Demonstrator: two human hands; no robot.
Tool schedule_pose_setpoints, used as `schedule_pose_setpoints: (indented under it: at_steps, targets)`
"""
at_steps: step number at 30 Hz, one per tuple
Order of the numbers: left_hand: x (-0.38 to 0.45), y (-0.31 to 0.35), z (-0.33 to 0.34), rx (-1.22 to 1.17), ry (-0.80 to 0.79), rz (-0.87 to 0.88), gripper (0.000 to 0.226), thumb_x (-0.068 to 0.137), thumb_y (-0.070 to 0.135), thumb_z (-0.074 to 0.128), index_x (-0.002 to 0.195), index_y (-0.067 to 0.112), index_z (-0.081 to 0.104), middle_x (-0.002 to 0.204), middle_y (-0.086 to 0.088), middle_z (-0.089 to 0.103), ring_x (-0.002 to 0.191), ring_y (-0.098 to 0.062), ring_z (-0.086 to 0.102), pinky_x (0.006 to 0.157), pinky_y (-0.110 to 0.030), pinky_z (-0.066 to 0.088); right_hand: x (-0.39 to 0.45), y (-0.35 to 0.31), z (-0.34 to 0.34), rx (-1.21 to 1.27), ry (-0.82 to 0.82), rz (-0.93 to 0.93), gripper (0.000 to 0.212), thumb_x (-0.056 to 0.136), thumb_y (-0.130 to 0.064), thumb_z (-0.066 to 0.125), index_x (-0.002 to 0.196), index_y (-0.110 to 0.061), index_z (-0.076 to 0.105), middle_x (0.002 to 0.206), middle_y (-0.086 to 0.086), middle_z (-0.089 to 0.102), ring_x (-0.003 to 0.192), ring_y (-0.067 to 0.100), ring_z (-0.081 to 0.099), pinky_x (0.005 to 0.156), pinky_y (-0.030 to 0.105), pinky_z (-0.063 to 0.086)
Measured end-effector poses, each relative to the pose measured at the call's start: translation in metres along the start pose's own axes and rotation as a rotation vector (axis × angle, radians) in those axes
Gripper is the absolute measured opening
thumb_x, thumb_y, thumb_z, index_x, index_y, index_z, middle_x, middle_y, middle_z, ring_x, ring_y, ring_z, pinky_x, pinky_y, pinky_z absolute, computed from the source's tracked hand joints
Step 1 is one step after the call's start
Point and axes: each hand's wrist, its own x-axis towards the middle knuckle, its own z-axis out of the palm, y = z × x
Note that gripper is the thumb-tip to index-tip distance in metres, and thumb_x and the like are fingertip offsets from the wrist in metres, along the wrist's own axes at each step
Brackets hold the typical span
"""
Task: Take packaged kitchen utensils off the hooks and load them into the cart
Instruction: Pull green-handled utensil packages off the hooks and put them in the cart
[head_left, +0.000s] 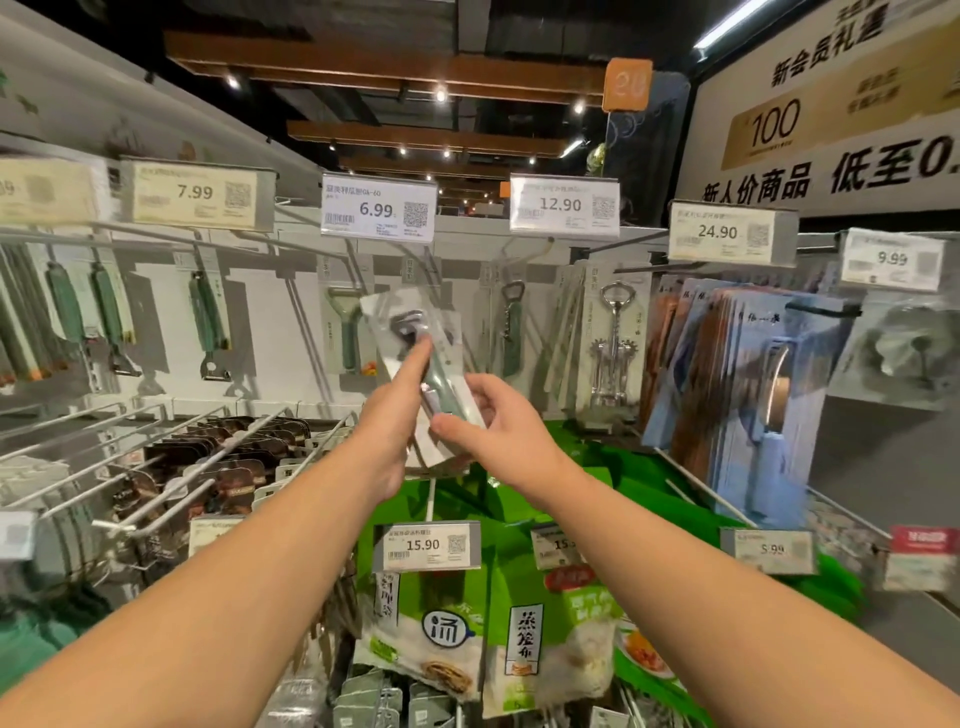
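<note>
White pegboard wall (270, 332), dark spotlit ceiling (363, 104) with wooden beams (415, 70)

I have both hands raised in front of the pegboard wall, the left hand (387, 415) just left of the right hand (498, 426), with a packaged utensil (415, 353) tilted between them and touching both. Behind it, below the 6.99 tag (378, 210), a packaged peeler (345, 325) hangs on its hook. To the right, under the 12.90 tag (564, 203), hangs a bottle opener (511, 327), then a winged corkscrew (616, 343) beside it. Further right a thick stack of carded items (737, 395) hangs under the 24.90 tag (732, 232); what they are, I cannot tell through the blur. Below my hands hang pouches (447, 639), behind the 15.90 tag (426, 544).
</note>
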Motion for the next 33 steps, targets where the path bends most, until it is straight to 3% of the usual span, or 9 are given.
schedule_pose_setpoints:
  at_steps: [4,7,10,14,18,21,24,28,33]
  targets:
    - [-0.01,-0.004,-0.003,0.112,0.011,0.039,0.108,0.057,0.098,0.065,0.138,0.029,0.06,0.132,-0.003,0.071,0.115,-0.032,0.07,0.102,-0.056,0.055,-0.003,-0.006,0.002,0.365,0.026,0.182,0.026,0.097,-0.007,0.065,0.122,-0.01,0.057,0.105,0.01,0.074,0.086,0.02,0.074,0.067,0.03,0.058]
    - [-0.013,-0.004,-0.005,0.159,0.041,0.108,0.069,0.075,0.073,0.08,0.122,0.023,0.071,0.109,-0.004,0.081,0.101,-0.029,0.078,0.097,-0.055,0.06,-0.009,-0.014,0.001,0.498,-0.015,0.214,0.017,0.099,-0.004,0.06,0.115,-0.008,0.063,0.084,0.004,0.075,0.069,0.014,0.072,0.062,0.032,0.058]
    - [-0.017,-0.004,-0.007,0.15,0.042,0.118,0.039,0.089,0.047,0.08,0.113,0.016,0.073,0.094,-0.006,0.083,0.089,-0.028,0.08,0.09,-0.051,0.063,-0.009,-0.011,0.0,0.496,0.061,0.248,0.037,0.096,-0.009,0.066,0.131,-0.008,0.055,0.102,0.01,0.074,0.078,0.017,0.074,0.061,0.036,0.06]
    - [-0.016,-0.005,-0.015,0.156,0.075,0.15,0.033,0.088,0.044,0.083,0.107,0.017,0.076,0.096,-0.003,0.082,0.095,-0.027,0.078,0.092,-0.047,0.062,-0.017,-0.001,-0.007,0.151,0.3,0.148,0.045,0.085,-0.019,0.073,0.123,-0.027,0.051,0.114,0.0,0.069,0.095,0.018,0.072,0.079,0.044,0.063]
    - [-0.014,-0.002,-0.025,0.14,0.115,0.149,0.033,0.087,0.042,0.084,0.103,0.014,0.076,0.096,-0.01,0.082,0.095,-0.034,0.078,0.092,-0.055,0.062,-0.038,0.0,-0.018,-0.067,0.39,0.008,0.042,0.082,-0.014,0.073,0.114,-0.028,0.051,0.095,-0.009,0.068,0.076,0.002,0.067,0.058,0.013,0.049]
    - [-0.014,0.0,-0.03,0.137,0.13,0.154,0.037,0.086,0.044,0.085,0.103,0.013,0.076,0.096,-0.013,0.081,0.096,-0.038,0.077,0.09,-0.059,0.061,-0.047,-0.001,-0.024,-0.119,0.434,-0.072,0.042,0.08,-0.011,0.074,0.113,-0.024,0.051,0.094,-0.01,0.066,0.077,-0.003,0.064,0.057,0.009,0.045]
    - [-0.014,0.0,-0.03,0.142,0.125,0.155,0.036,0.086,0.044,0.084,0.103,0.014,0.074,0.097,-0.012,0.081,0.095,-0.036,0.077,0.09,-0.06,0.061,-0.05,-0.005,-0.029,-0.095,0.486,-0.136,0.041,0.081,-0.009,0.074,0.111,-0.024,0.05,0.091,-0.008,0.067,0.076,0.002,0.065,0.06,0.014,0.05]
    - [-0.014,-0.003,-0.03,0.152,0.111,0.172,0.028,0.088,0.041,0.083,0.103,0.019,0.073,0.097,-0.008,0.081,0.095,-0.03,0.077,0.093,-0.053,0.061,-0.049,-0.012,-0.033,0.007,0.541,-0.182,0.042,0.086,-0.005,0.071,0.112,-0.027,0.047,0.087,-0.009,0.07,0.076,0.007,0.069,0.068,0.04,0.062]
    - [-0.013,-0.005,-0.028,0.162,0.088,0.184,0.034,0.089,0.041,0.082,0.112,0.018,0.071,0.1,-0.004,0.08,0.095,-0.025,0.076,0.087,-0.043,0.062,-0.048,-0.013,-0.035,0.101,0.55,-0.185,0.052,0.09,-0.002,0.066,0.124,-0.03,0.038,0.098,-0.005,0.071,0.079,0.01,0.072,0.072,0.041,0.061]
